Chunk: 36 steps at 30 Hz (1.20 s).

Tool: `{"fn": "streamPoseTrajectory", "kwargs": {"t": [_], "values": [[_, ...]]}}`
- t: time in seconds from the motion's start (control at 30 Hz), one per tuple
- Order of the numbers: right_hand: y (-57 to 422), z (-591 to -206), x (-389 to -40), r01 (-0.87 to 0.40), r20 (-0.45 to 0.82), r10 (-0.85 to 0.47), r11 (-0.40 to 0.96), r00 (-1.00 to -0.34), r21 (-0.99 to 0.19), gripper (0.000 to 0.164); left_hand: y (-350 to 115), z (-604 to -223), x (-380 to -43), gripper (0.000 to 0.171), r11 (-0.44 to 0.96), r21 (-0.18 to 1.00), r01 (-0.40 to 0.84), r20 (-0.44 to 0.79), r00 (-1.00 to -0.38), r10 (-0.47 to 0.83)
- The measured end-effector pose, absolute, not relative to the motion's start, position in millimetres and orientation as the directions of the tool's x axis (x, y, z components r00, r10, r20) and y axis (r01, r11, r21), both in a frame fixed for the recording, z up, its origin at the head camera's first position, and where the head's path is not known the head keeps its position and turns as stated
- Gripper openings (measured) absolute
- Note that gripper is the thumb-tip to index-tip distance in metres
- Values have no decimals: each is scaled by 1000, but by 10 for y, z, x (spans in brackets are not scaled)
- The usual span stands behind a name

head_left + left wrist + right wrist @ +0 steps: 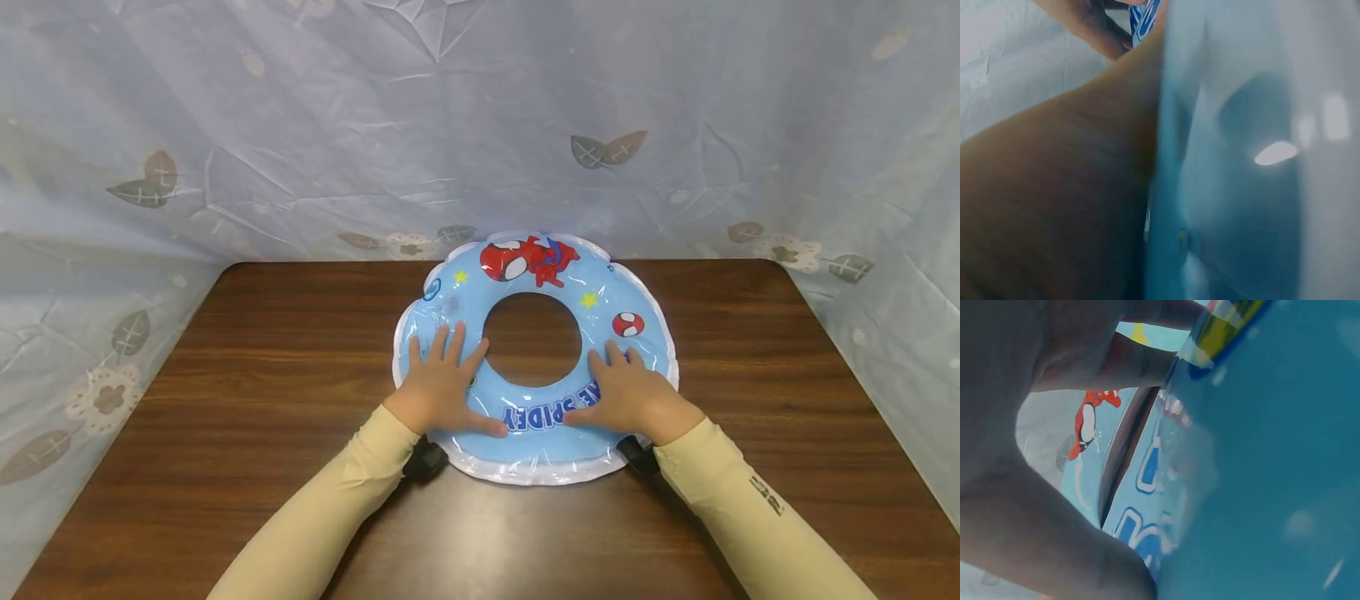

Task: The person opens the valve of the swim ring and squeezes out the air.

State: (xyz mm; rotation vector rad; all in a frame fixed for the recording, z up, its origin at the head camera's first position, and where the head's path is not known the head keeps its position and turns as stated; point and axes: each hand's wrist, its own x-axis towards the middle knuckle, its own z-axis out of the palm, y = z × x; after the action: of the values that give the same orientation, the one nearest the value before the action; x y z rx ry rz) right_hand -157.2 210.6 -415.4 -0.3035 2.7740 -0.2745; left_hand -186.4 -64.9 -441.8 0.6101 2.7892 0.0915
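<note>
A light blue inflatable swim ring (540,446) with a white edge and a red cartoon figure lies flat on the brown table. My left hand (442,392) rests on its near left side, fingers spread and straight, thumb pointing toward the blue lettering. On the near right side my right hand (633,396) presses with extended fingers, its thumb over the lettering. The left wrist view is mostly filled by the ring's shiny blue vinyl (1241,200), with the hand beside it. In the right wrist view, the thumb and fingers touch the ring's surface (1260,456).
The wooden table (285,367) has rounded far corners. A pale grey curtain (495,125) with leaf and flower prints hangs behind it and along both sides. Dark wrist-worn devices sit under each wrist, close to the ring's near edge.
</note>
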Motion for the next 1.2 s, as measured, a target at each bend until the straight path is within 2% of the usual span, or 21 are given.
{"fn": "streamPoseTrajectory", "kwargs": {"t": [0.23, 0.5, 0.67, 0.8, 0.9, 1.0, 1.2], "values": [[2111, -4169, -1569, -202, -322, -262, 957, -910, -208, 112, -630, -4415, -1837, 130, 911, 138, 388, -278, -868, 412], [2107, -4154, -1561, -210, -401, -281, 954, -872, -212, 130, -656, -4428, -1839, 132, 914, 175, 365, -326, -855, 404], [2107, -4184, -1552, -219, -361, -279, 956, -890, -197, 129, -647, -4450, -1859, 131, 912, 169, 375, -338, -847, 411], [2133, -4255, -1551, -243, -187, -282, 948, -941, -206, 111, -647, -4462, -1875, 127, 889, 178, 422, -290, -841, 457], [2171, -4308, -1576, -269, -83, -292, 939, -953, -215, 103, -675, -4481, -1892, 123, 875, 187, 446, -233, -846, 480], [2237, -4338, -1643, -293, -71, -313, 934, -947, -205, 108, -711, -4505, -1918, 118, 873, 196, 447, -165, -863, 478], [2366, -4397, -1855, -301, -146, -332, 932, -932, -201, 114, -704, -4529, -1997, 105, 894, 218, 392, -77, -906, 416]]}}
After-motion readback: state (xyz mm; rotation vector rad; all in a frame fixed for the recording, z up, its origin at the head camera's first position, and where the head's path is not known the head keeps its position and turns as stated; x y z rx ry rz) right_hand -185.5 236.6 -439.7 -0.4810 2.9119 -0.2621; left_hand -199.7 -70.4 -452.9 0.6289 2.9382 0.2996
